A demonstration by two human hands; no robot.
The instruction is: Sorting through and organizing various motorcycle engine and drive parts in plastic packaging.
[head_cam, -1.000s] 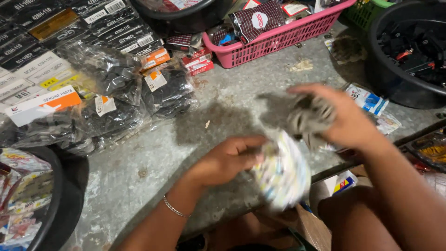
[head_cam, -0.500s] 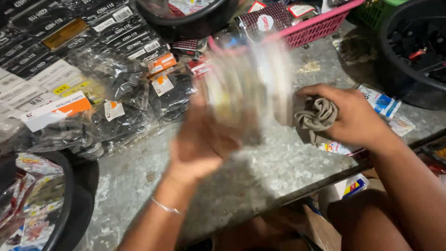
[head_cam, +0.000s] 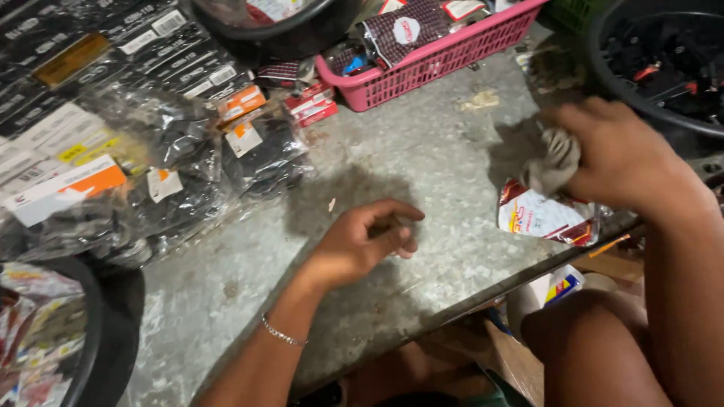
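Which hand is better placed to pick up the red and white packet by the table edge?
Right hand: it hovers just above the packet, though gripping a grey rag. Left hand is farther.

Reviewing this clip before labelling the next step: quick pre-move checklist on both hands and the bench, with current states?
1. Right hand has a grip on the grey rag: ok, rag bunched under the fingers.
2. Left hand free: ok, it rests on the metal bench, fingers curled, nothing visibly held.
3. White and red packet fully on the bench: ok, though it lies close to the front edge.
4. Bench bare between the hands: ok, only small scraps.
5. Pink basket out of the hands' way: ok, at the far side.
6. What the rag is wrapped around, if anything: cannot tell, hidden by the hand.
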